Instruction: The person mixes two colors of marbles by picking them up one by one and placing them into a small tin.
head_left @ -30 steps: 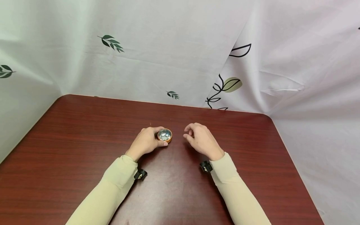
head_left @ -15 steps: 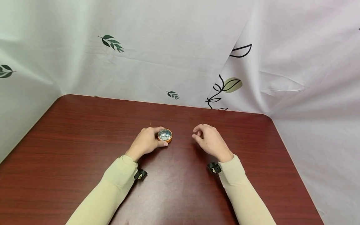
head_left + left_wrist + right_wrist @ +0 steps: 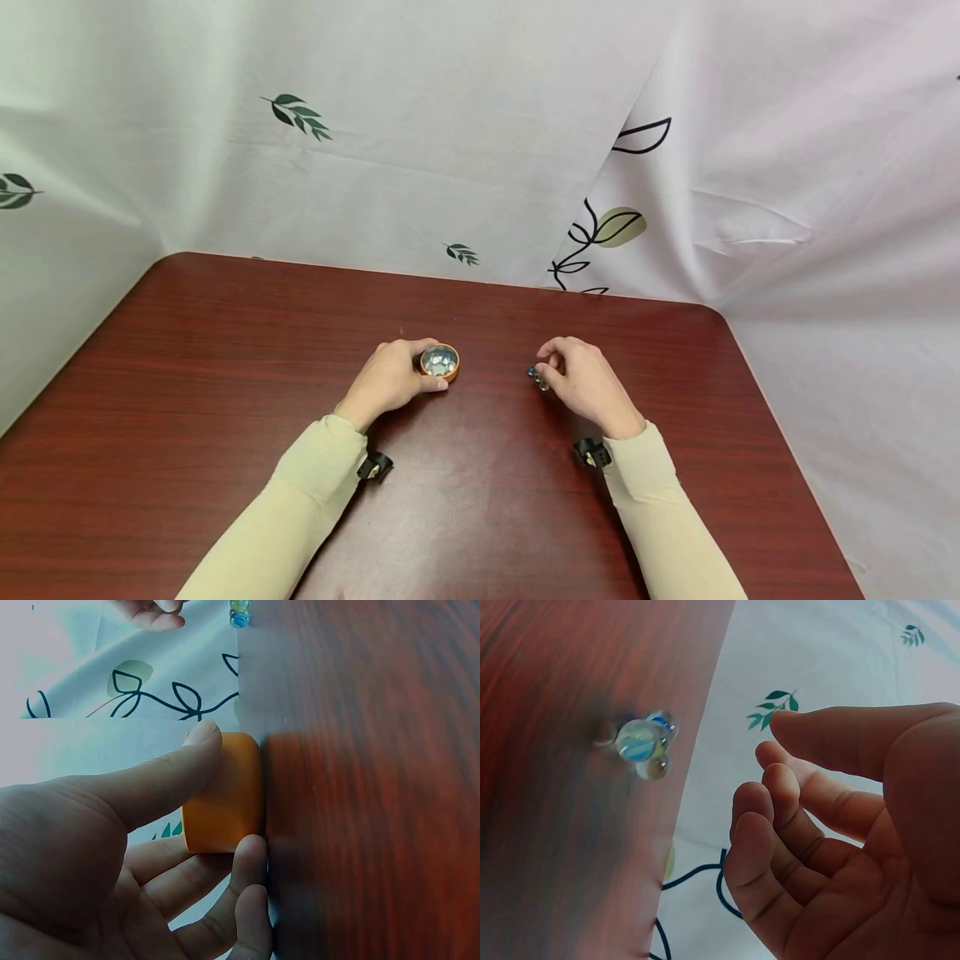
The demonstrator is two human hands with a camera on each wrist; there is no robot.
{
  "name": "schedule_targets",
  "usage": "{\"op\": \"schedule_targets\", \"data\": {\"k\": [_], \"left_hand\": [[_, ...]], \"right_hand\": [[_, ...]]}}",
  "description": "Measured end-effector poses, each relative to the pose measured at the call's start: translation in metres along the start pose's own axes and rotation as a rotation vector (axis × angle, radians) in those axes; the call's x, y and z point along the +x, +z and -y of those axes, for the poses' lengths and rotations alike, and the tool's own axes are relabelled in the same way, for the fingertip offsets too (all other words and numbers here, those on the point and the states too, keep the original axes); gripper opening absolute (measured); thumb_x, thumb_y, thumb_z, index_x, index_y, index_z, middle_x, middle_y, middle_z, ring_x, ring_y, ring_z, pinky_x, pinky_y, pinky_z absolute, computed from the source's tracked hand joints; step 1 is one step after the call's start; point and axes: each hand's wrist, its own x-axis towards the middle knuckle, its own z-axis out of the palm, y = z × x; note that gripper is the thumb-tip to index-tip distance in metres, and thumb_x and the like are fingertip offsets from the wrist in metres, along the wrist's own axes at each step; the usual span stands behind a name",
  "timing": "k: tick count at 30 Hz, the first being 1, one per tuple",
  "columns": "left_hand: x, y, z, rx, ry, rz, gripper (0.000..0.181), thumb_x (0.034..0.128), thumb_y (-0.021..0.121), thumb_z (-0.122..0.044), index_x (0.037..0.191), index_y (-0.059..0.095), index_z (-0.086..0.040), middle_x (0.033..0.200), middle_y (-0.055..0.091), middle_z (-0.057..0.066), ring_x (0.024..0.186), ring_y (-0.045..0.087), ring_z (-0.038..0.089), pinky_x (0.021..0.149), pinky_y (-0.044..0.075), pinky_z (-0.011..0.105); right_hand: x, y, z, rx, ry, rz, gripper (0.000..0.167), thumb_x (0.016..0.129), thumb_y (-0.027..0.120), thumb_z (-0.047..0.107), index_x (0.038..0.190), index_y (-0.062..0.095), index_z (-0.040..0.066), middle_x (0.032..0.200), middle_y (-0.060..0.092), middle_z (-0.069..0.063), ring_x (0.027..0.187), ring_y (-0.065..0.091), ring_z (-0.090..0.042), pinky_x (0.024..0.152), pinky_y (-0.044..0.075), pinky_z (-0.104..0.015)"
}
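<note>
My left hand (image 3: pixel 390 372) grips a small round orange cup (image 3: pixel 225 795) on the table, thumb on one side and fingers on the other. From above, in the head view, its round top looks silvery and shiny inside an orange rim; what makes the shine I cannot tell. To the right, my right hand (image 3: pixel 588 382) hovers over the table with loosely curled fingers. In the right wrist view nothing sits between its thumb and fingertips. Close by its thumb, several clear glass marbles (image 3: pixel 639 741) with coloured swirls lie clustered on the tabletop.
The dark red-brown wooden table (image 3: pixel 465 500) has rounded back corners. White cloth (image 3: pixel 420 150) with leaf prints hangs behind it and along the sides. Each wrist carries a small black camera, such as the right wrist camera (image 3: pixel 592 453).
My right hand has moved steadily to the right, away from the orange cup. The marbles now show beside its thumb in the head view. My left hand and the cup stay put.
</note>
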Motion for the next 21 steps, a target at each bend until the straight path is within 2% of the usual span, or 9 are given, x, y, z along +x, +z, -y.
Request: {"op": "schedule_targets", "data": {"k": [13, 21], "left_hand": [[0.000, 0.000, 0.000, -0.004, -0.008, 0.005, 0.065, 0.0829, 0.085, -0.031, 0.141, 0.060, -0.018, 0.120, 0.070, 0.010, 0.124, 0.055, 0.036, 0.099, 0.046, 0.049], [0.000, -0.001, -0.001, -0.002, -0.005, 0.008, 0.064, 0.0832, 0.084, -0.030, 0.141, 0.061, -0.018, 0.118, 0.071, 0.010, 0.122, 0.056, 0.037, 0.098, 0.047, 0.049]], "right_hand": [[-0.006, -0.001, -0.011, -0.044, 0.032, -0.006, 0.005, 0.091, 0.072, 0.013, 0.093, 0.070, 0.009, 0.081, 0.060, 0.001, 0.075, 0.054, -0.015, 0.069, 0.046, -0.032], [-0.007, 0.001, -0.013, -0.065, 0.049, 0.022, 0.005, 0.090, 0.073, 0.014, 0.090, 0.070, 0.010, 0.080, 0.059, 0.001, 0.072, 0.053, -0.015, 0.067, 0.045, -0.032]]}}
